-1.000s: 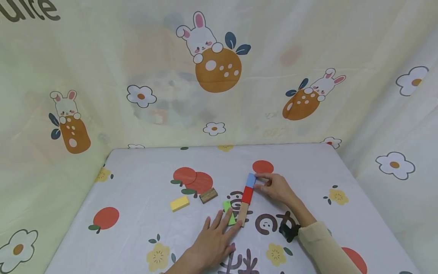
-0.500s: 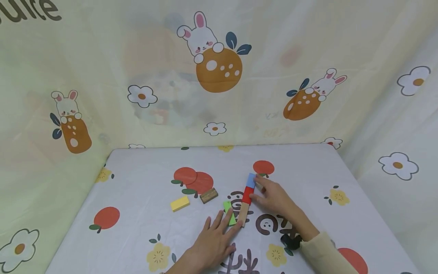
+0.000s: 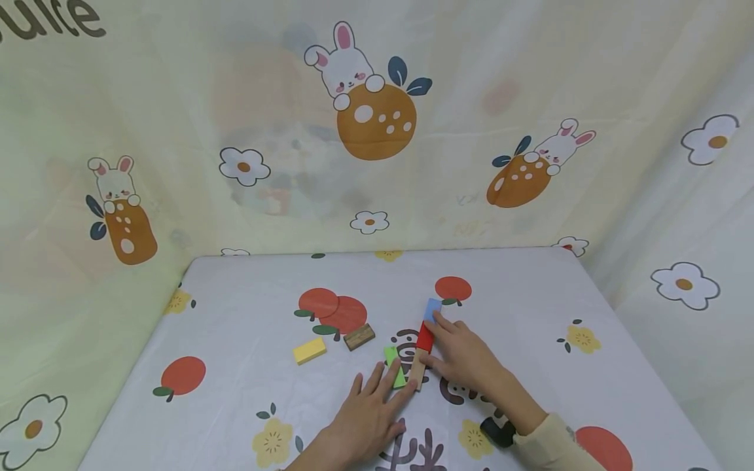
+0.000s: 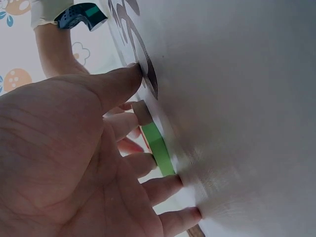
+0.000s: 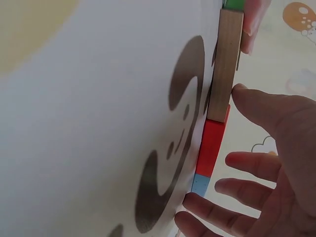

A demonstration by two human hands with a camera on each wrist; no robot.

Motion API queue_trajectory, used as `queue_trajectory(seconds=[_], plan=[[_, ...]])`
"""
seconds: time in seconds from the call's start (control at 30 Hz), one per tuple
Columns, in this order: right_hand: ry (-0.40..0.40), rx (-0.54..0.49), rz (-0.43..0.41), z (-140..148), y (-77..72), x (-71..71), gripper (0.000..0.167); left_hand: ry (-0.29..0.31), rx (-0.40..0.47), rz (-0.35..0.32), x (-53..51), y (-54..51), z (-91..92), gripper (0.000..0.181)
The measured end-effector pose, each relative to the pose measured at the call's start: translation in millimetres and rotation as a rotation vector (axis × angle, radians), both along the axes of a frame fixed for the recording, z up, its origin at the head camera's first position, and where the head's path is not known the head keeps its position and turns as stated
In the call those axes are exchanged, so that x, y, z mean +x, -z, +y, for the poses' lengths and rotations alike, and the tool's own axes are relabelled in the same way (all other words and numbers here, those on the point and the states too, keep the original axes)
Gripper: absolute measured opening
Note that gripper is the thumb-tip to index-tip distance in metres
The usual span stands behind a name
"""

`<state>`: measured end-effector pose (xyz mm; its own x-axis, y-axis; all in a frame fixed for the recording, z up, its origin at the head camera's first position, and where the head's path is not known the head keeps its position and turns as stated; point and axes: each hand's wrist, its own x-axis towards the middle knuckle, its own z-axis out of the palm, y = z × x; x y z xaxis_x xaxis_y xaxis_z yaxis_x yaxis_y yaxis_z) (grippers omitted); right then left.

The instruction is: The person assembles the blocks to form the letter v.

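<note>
Blocks (image 3: 425,335) lay end to end in one row on the white table (image 3: 530,307), its long axis running from six-thirty to twelve-thirty. Leftmost sat a yellow block (image 3: 309,351), then a brown block (image 3: 359,337), both toward nine o'clock from the row. Next came the left hand (image 3: 368,412), fingers straight and spread wide, its forefinger at the row's foot. At one o'clock from that palm, a green block (image 3: 400,378), partly covered by a finger, crowded the row's left side. A tan block (image 3: 417,373), a red block (image 3: 425,337) and a blue block (image 3: 432,305) followed. The right hand (image 3: 468,356) was nearer red and blue, the row toward ten o'clock from its palm; its fingers were apart, gripping nothing.
</note>
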<state>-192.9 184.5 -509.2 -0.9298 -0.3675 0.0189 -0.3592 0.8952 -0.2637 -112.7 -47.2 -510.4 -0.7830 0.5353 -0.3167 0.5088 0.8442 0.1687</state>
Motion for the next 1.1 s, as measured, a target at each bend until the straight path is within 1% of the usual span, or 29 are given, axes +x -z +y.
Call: queue_trajectory(seconds=[0.3, 0.47, 0.63, 0.87, 1.1], plan=[[0.002, 0.010, 0.014, -0.7, -0.3, -0.6, 0.072, -0.004, 0.001, -0.001, -0.7, -0.4, 0.4, 0.073], [0.006, 0.006, 0.006, -0.5, -0.8, -1.0, 0.072, -0.004, 0.001, -0.002, -0.9, -0.6, 0.2, 0.073], [0.010, 0.001, -0.002, -2.0, -2.1, 0.8, 0.071, -0.006, -0.003, -0.002, 0.0, -0.9, -0.3, 0.073], [-0.002, 0.002, 0.010, -3.9, 1.2, 2.9, 0.070, -0.012, -0.002, -0.010, 2.3, -0.5, -1.9, 0.073], [-0.001, 0.010, 0.001, -3.5, -2.9, 0.9, 0.069, -0.008, 0.014, -0.002, 0.4, -0.5, -1.7, 0.076]])
